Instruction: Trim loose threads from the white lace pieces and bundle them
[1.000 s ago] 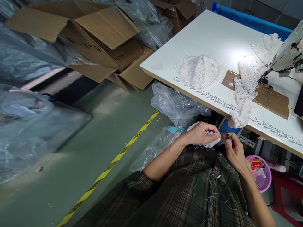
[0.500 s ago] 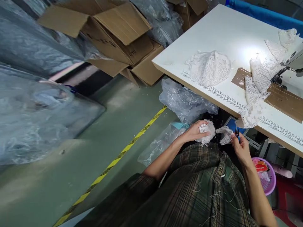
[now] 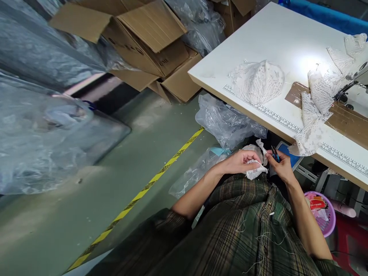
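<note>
My left hand [image 3: 240, 162] is closed on a small piece of white lace [image 3: 254, 170], held over my lap below the table edge. Right beside it, my right hand [image 3: 280, 165] grips small blue thread snips [image 3: 275, 154] and pinches the lace's other end. On the white sewing table [image 3: 273, 42] a pile of white lace pieces [image 3: 257, 81] lies near the printed ruler edge. A strip of joined lace [image 3: 312, 111] runs from the sewing machine [image 3: 355, 82] and hangs over the table front.
Open cardboard boxes [image 3: 143, 42] and clear plastic bags [image 3: 227, 122] stand on the green floor to the left, crossed by a yellow striped tape line [image 3: 149, 184]. A pink basket [image 3: 320, 211] sits under the table at right. Brown tape patches [image 3: 345, 120] cover the table by the machine.
The hands drew apart with the lace stretched between them, then came back together. The snips now point at the lace near the left fingers. The view shifted slightly left.
</note>
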{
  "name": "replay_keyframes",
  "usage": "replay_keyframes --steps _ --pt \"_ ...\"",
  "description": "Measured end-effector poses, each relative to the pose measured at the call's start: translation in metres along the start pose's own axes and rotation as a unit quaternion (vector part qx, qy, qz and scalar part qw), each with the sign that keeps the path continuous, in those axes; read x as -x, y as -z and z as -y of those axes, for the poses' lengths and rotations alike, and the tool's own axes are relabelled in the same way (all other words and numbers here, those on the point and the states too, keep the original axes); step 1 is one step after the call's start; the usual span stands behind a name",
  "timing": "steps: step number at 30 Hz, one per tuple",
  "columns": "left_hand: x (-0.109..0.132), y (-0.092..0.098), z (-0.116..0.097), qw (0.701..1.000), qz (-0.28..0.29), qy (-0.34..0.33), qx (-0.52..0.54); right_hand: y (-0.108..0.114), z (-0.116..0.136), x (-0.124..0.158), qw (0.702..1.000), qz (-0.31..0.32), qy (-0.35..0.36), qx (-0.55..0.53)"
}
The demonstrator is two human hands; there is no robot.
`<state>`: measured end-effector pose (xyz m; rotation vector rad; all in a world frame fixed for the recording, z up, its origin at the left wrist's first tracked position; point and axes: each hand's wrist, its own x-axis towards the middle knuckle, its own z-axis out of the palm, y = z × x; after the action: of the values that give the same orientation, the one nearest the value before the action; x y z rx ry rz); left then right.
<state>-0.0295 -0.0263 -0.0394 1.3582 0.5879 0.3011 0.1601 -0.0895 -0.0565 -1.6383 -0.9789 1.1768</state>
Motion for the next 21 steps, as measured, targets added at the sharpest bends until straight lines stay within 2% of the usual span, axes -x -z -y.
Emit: replay_keyframes --steps 2,6,9,11,14,21 --pt "0.004 -0.002 -0.011 0.998 -0.009 -0.045 -0.049 -0.001 0.01 0.009 0.998 0.045 -0.02 -0.035" --pt "0.009 -0.001 -0.029 0.972 -0.09 -0.153 -0.153 0.0 0.027 0.025 0.992 0.1 -0.024 -0.07" --pt "0.008 0.001 -0.034 0.969 -0.056 -0.169 -0.17 0.0 0.035 0.032 0.99 0.113 -0.026 -0.077" --pt "0.006 0.002 -0.033 0.97 -0.032 -0.164 -0.176 0.0 0.037 0.034 0.99 0.119 -0.023 -0.075" --pt "0.002 0.0 -0.031 0.978 -0.04 -0.137 -0.154 -0.001 0.038 0.036 0.991 0.116 -0.009 -0.063" --pt "0.0 -0.004 -0.026 0.995 -0.085 -0.036 0.021 -0.003 0.032 0.044 0.998 0.051 0.035 -0.005"
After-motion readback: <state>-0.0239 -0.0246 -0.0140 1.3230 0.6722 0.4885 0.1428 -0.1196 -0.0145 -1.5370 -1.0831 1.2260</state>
